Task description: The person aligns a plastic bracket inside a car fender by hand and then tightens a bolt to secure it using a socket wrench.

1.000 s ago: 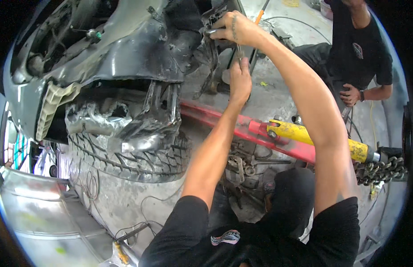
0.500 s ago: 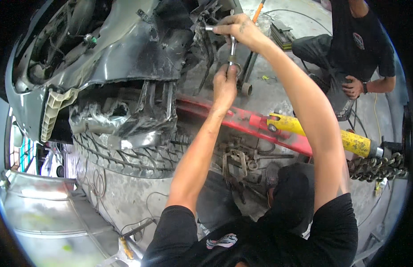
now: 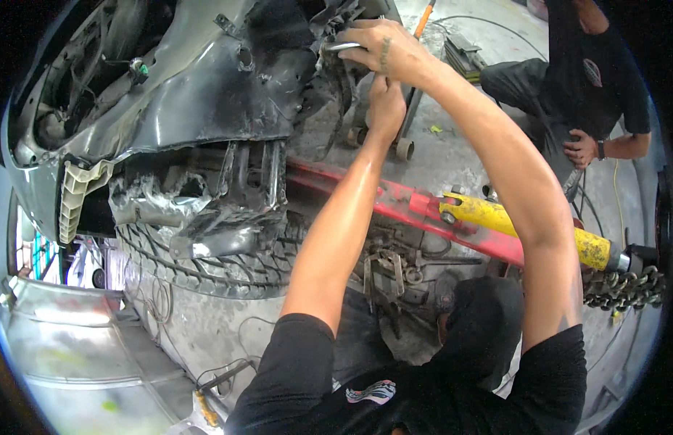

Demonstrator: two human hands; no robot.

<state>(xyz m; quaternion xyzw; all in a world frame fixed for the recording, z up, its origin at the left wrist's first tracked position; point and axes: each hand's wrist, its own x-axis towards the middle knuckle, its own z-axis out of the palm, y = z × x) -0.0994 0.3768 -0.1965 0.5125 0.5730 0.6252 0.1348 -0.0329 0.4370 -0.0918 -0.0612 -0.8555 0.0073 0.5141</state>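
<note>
My right hand [image 3: 391, 49] is at the top middle, its fingers bent around a silver ratchet wrench [image 3: 343, 46]. The wrench's bright end sticks out to the left, against torn metal at the end of a damaged dark car body [image 3: 206, 80]. Just below, my left hand [image 3: 387, 104] is closed and raised close under my right palm. It grips the lower part of the wrench, now mostly hidden by my hands.
Below the bodywork lies a tyre [image 3: 199, 272]. A red beam [image 3: 402, 199] with a yellow cylinder [image 3: 489, 212] and a heavy chain [image 3: 623, 290] runs to the right. Clamps and tools [image 3: 394, 272] lie near my legs. A co-worker [image 3: 590, 94] crouches at the right.
My left hand has moved up and slightly right, closer to my right hand, and covers more of the wrench. My right hand has shifted slightly, its fingers spread more over the tool.
</note>
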